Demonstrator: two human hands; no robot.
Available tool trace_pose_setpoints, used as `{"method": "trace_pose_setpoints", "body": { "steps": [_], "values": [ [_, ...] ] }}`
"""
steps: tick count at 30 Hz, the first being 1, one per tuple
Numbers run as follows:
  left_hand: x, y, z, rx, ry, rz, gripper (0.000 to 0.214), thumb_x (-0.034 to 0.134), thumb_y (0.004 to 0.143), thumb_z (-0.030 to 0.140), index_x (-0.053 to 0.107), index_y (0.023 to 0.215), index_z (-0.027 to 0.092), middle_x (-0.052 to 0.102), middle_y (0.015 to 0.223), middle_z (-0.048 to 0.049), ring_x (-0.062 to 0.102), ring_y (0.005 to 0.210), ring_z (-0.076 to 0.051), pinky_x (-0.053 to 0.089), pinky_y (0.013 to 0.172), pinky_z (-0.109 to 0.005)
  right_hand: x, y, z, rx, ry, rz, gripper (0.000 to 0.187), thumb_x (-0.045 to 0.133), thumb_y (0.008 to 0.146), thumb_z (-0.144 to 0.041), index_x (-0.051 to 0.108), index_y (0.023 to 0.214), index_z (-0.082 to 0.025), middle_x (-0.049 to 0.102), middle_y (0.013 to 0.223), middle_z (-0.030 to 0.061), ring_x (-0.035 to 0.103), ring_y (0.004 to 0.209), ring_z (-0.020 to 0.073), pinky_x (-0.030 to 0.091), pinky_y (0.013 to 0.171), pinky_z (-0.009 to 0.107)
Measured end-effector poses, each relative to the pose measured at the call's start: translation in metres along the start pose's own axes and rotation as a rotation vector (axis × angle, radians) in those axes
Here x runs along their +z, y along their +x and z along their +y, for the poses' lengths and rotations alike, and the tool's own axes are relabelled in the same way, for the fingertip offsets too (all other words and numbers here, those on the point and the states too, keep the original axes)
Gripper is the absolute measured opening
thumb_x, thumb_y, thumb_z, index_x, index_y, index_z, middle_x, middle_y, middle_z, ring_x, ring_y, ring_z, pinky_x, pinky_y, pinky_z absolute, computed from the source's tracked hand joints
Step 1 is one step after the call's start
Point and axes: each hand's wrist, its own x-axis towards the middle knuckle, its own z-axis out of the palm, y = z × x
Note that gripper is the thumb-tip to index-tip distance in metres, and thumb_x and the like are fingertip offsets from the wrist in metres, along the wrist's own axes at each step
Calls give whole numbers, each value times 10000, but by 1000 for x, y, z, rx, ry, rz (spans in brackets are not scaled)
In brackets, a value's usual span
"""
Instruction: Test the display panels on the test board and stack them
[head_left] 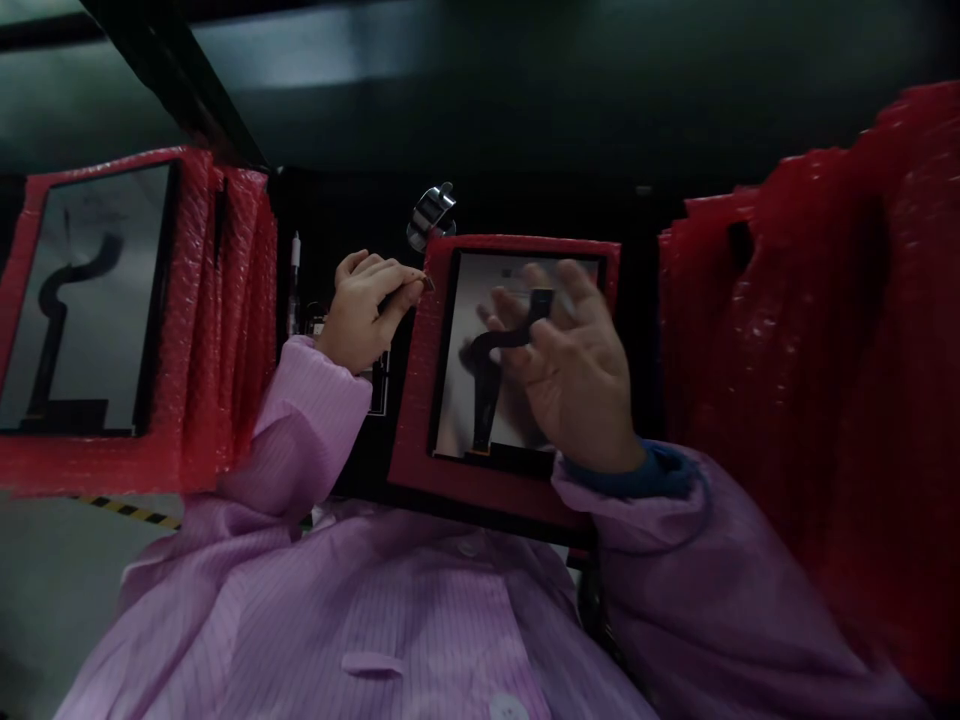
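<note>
A flat panel in a red bubble-wrap sleeve point(420, 390) stands tilted in front of me, its glossy face showing a black flex cable point(487, 370). My left hand point(367, 310) is closed on the sleeve's upper left corner, thumb and fingers pinching the edge. My right hand point(574, 365) hovers over the panel's face, fingers spread and blurred by motion, fingertips by the cable's upper end. Whether they touch the cable I cannot tell. Both arms wear pink striped sleeves.
A stack of similar red-sleeved panels point(150, 320) stands at the left, another stack of red sleeves point(825, 360) at the right. A shiny metal clip point(431, 215) sits behind the held panel. Yellow-black tape point(127, 510) marks the surface at lower left. The background is dark.
</note>
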Motion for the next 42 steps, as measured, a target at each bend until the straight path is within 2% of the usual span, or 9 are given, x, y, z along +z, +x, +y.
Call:
{"method": "trace_pose_setpoints", "body": {
  "steps": [1,4,6,10,13,16,27,34,42],
  "values": [
    [-1,0,1,-7,2,-16,300,500,1019,404,690,844,250,755,848,-5,690,868,-210,381,1106,-470,0,1,1,36,45,-50,502,288,1061,-502,314,1515,-289,379,1657,138,522,1456,247,529,1139,502],
    [-2,0,3,-6,-4,-66,222,547,973,345,703,847,250,749,829,0,694,888,-218,357,1144,-491,4,3,2,71,79,-138,674,26,1059,-550,574,1251,-207,609,1462,149,592,1382,245,505,1154,503],
    [-4,0,4,18,-13,-114,175,577,931,306,708,830,250,739,806,7,696,886,-221,340,1163,-518,8,2,1,49,34,-170,653,76,1064,-563,624,1059,-209,643,1412,130,626,1323,244,527,1115,482],
    [-7,1,5,46,-48,-222,128,611,872,263,700,780,258,707,754,23,697,878,-228,303,1194,-570,9,0,-4,-86,-240,-206,366,430,1044,-487,568,835,-221,679,1290,86,653,1155,232,542,1020,453],
    [-6,2,6,29,-78,-273,79,664,806,237,692,738,264,699,731,31,692,890,-242,259,1218,-600,8,1,-5,-252,-552,-184,256,508,1016,-388,563,824,-229,683,1246,75,595,1189,249,484,1075,491],
    [-2,1,6,23,-118,-315,85,690,761,214,682,694,264,698,712,34,683,894,-246,226,1224,-614,9,4,-3,-325,-689,-165,215,482,1018,-338,562,849,-233,674,1265,71,563,1222,257,456,1092,515],
    [2,-2,6,89,-77,-366,112,632,810,230,648,701,251,697,731,22,680,906,-248,275,1183,-610,11,9,2,-321,-733,-144,203,482,1003,-331,569,845,-239,689,1248,64,560,1212,267,432,1099,535],
    [4,-1,9,-26,-184,-338,139,696,749,222,646,623,251,681,672,32,660,872,-245,206,1207,-631,12,8,2,-345,-750,-130,189,495,1000,-306,564,841,-231,692,1233,69,570,1195,264,450,1084,514],
    [9,-4,7,-57,-197,-273,174,692,799,265,645,633,253,675,664,26,658,866,-245,211,1203,-643,12,8,5,-329,-779,-120,197,489,1009,-313,562,843,-235,692,1227,66,576,1194,263,464,1070,506]
  ]
}}
